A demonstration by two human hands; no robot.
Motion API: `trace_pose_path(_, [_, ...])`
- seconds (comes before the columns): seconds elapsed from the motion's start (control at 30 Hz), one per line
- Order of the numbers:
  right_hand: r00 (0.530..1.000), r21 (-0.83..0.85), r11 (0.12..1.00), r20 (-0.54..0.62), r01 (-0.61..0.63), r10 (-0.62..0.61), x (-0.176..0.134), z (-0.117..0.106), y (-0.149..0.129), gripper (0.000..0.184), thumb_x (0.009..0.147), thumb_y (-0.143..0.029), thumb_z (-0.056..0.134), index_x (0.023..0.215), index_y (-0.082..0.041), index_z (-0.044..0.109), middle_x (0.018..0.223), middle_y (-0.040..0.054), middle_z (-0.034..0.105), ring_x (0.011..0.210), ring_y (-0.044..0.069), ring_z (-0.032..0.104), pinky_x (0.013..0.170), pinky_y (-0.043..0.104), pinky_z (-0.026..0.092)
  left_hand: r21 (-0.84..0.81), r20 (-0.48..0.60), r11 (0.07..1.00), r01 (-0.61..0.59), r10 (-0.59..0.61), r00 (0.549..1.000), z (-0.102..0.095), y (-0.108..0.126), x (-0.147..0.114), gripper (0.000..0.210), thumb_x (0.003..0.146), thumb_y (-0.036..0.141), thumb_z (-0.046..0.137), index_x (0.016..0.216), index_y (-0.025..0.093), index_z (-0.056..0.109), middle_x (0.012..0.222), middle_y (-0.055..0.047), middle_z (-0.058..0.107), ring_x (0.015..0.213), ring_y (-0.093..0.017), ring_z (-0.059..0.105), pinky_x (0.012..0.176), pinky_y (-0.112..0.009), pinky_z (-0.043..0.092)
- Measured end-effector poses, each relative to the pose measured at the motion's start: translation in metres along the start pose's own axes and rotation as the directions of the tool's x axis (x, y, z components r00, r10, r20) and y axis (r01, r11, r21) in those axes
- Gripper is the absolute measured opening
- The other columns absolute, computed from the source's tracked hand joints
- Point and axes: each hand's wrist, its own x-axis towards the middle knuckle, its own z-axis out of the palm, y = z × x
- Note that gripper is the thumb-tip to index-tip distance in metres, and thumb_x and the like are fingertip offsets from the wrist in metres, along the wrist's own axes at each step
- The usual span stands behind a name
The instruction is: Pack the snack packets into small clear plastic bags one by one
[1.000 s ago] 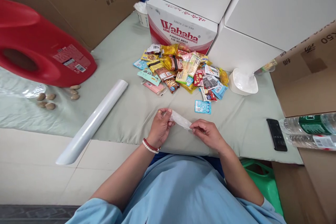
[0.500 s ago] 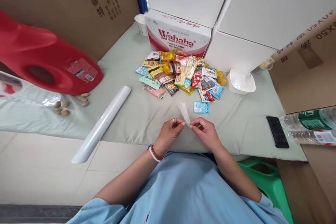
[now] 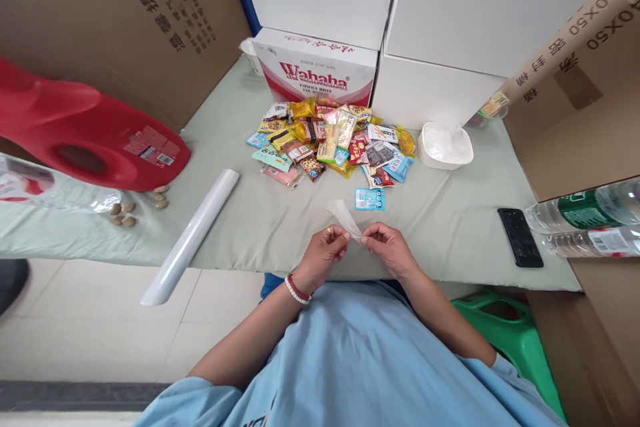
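Note:
A thin translucent plastic bag (image 3: 344, 216) is stretched between my two hands above the cloth near the table's front edge. My left hand (image 3: 326, 248) pinches one side of its lower end between thumb and fingers. On the other side, my right hand (image 3: 389, 247) pinches the same end. The bag's far end points up and to the left, away from me. Just beyond it lies a small blue packet (image 3: 370, 199). Further back is a heap of wrapped snacks (image 3: 325, 140) in many colours.
Left of my hands, a white plastic roll (image 3: 193, 237) overhangs the front edge. A red jug (image 3: 100, 127) and several brown nuts (image 3: 128, 220) lie further left. At right are a white bowl (image 3: 445, 157), a phone (image 3: 520, 237) and bottles (image 3: 585, 210). A Wahaha box (image 3: 315, 73) stands behind the snacks.
The bag's closed-looking strip is fanned out slightly wider between my fingers, and my hands stay nearly in place. My view has shifted a little. A dark shape has appeared at the left edge.

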Motion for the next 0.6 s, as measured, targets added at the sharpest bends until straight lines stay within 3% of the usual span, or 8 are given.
trace_pose_path(0.2, [0.993, 0.194, 0.974, 0.023, -0.116, 0.114, 0.007, -0.010, -0.001, 0.039, 0.065, -0.048, 0.092, 0.076, -0.020, 0.066, 0.061, -0.0059, 0.053, 0.056, 0.009, 0.043, 0.050, 0.021, 0.035, -0.106, -0.063, 0.993, -0.046, 0.040, 0.997, -0.004, 0.003, -0.004, 0.038, 0.069, 0.046, 0.086, 0.076, 0.018, 0.062, 0.067, 0.002, 0.059, 0.063, -0.009, 0.052, 0.058, -0.021, 0.039])
trace_pose_path(0.33, [0.993, 0.221, 0.969, 0.006, -0.114, 0.116, 0.008, -0.020, -0.002, 0.042, 0.064, -0.049, 0.092, 0.076, -0.020, 0.064, 0.060, -0.0060, 0.052, 0.054, 0.008, 0.042, 0.048, 0.020, 0.035, -0.196, -0.067, 0.979, -0.062, 0.050, 0.997, -0.002, 0.001, -0.005, 0.036, 0.066, 0.041, 0.087, 0.068, 0.018, 0.059, 0.093, -0.003, 0.067, 0.082, -0.014, 0.061, 0.071, -0.026, 0.050])
trace_pose_path(0.43, [0.993, 0.212, 0.972, -0.041, -0.103, 0.114, 0.007, -0.031, 0.002, 0.044, 0.063, -0.051, 0.092, 0.077, -0.020, 0.063, 0.065, -0.0051, 0.054, 0.055, 0.008, 0.042, 0.046, 0.019, 0.036, -0.299, -0.057, 0.953, -0.047, 0.031, 0.998, -0.002, -0.003, -0.005, 0.034, 0.065, 0.035, 0.087, 0.065, 0.018, 0.058, 0.103, -0.005, 0.070, 0.086, -0.016, 0.063, 0.075, -0.030, 0.054])
trace_pose_path(0.6, [0.990, 0.063, 0.996, -0.124, -0.064, 0.071, 0.001, -0.051, 0.016, 0.045, 0.066, -0.056, 0.089, 0.077, -0.021, 0.063, 0.066, -0.0052, 0.052, 0.052, 0.008, 0.041, 0.042, 0.020, 0.036, -0.340, -0.133, 0.938, -0.073, 0.029, 0.991, -0.008, -0.013, -0.007, 0.028, 0.065, 0.028, 0.086, 0.062, 0.018, 0.060, 0.103, -0.005, 0.072, 0.090, -0.018, 0.064, 0.077, -0.031, 0.055])
